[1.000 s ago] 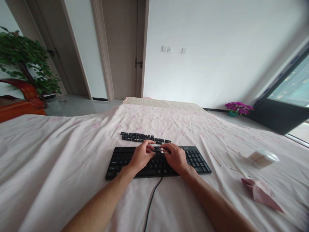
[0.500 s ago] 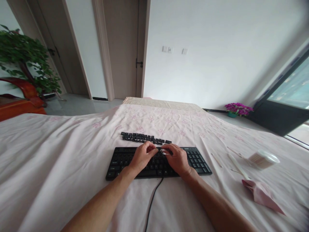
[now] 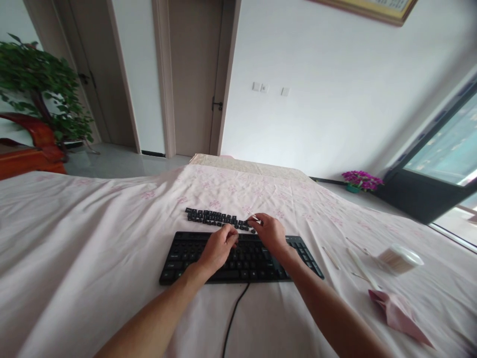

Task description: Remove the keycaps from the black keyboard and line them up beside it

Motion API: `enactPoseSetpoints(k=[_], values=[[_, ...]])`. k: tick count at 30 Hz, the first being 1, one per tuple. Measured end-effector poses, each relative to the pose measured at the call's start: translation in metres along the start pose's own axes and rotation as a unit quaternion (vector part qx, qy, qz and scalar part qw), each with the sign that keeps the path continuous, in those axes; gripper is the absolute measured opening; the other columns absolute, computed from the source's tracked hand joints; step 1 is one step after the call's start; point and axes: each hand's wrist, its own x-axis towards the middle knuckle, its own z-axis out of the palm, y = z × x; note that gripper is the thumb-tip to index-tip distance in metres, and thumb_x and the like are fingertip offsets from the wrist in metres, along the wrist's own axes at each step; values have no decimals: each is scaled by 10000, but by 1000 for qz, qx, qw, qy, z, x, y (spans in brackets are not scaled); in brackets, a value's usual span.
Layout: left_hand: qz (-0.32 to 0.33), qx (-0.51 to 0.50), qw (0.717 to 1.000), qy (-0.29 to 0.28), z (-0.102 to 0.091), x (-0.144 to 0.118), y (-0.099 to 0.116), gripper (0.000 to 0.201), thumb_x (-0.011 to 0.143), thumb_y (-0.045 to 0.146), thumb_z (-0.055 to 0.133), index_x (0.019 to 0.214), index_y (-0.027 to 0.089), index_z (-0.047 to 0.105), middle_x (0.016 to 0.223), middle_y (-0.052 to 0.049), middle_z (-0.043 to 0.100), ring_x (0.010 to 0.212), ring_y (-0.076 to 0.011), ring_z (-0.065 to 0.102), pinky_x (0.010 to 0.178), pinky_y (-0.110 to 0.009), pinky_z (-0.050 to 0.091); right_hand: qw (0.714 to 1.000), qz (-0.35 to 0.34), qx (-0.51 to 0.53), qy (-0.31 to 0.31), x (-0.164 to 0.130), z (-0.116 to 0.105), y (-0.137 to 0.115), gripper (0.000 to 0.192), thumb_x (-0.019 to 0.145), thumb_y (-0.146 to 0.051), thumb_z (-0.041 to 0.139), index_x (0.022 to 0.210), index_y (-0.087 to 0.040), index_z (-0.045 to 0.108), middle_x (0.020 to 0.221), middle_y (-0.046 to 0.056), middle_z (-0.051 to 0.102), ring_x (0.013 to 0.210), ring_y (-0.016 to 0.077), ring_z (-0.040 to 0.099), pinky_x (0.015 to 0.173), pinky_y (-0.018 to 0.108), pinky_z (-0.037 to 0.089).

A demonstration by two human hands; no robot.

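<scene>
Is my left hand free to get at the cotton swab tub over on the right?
Probably not easily. The left hand rests on the keyboard, the tub lies far right, and the right forearm crosses between them.

Swab jar [image 3: 400, 258], pink paper [image 3: 398, 318] right; purple flowers [image 3: 360, 180], plant [image 3: 40, 94] behind.

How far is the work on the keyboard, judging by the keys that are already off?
Done: two rows of loose keycaps lie on the sheet behind the keyboard. In hand: the right hand holds a wire puller at the end of those rows; the left hand rests on the keyboard. Left: most keys look seated.
</scene>
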Motion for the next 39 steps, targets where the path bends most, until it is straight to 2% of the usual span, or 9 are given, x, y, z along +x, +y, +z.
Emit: enactPoseSetpoints(k=[6,11,27,35,39], values=[[-4,7,1000,6,-1,0,1,137,844,205,424,818,204,559,767,14,629,685,-127,614,642,-219,453,990,73,-70,-101,46,11,0,186,787,-378,604,893,-298,735,842,-6,720,810,180,640,638,244,392],[2,5,1000,2,-1,1,1,139,833,192,429,827,199,568,774,12,629,675,-127,616,624,-217,459,985,79,-83,-131,59,24,2,169,746,-365,638,860,-301,745,833,0,722,827,190,644,663,251,400],[-4,-2,1000,-3,-1,1,4,118,826,209,461,816,196,578,753,4,626,719,-143,620,620,-222,471,981,98,-95,-141,60,38,3,211,751,-412,618,878,-305,748,889,26,729,897,223,650,707,279,422],[-10,-2,1000,-5,-1,0,6,122,828,215,460,814,195,579,747,4,624,703,-140,617,609,-219,471,983,94,-79,-138,59,38,5,204,751,-409,617,872,-309,749,848,18,726,862,217,656,663,261,414],[2,4,1000,-2,-1,0,5,119,827,211,459,812,197,576,736,10,622,684,-134,613,629,-222,478,986,90,-68,-122,57,36,6,219,783,-409,592,842,-265,746,836,39,720,837,217,653,661,262,413]])
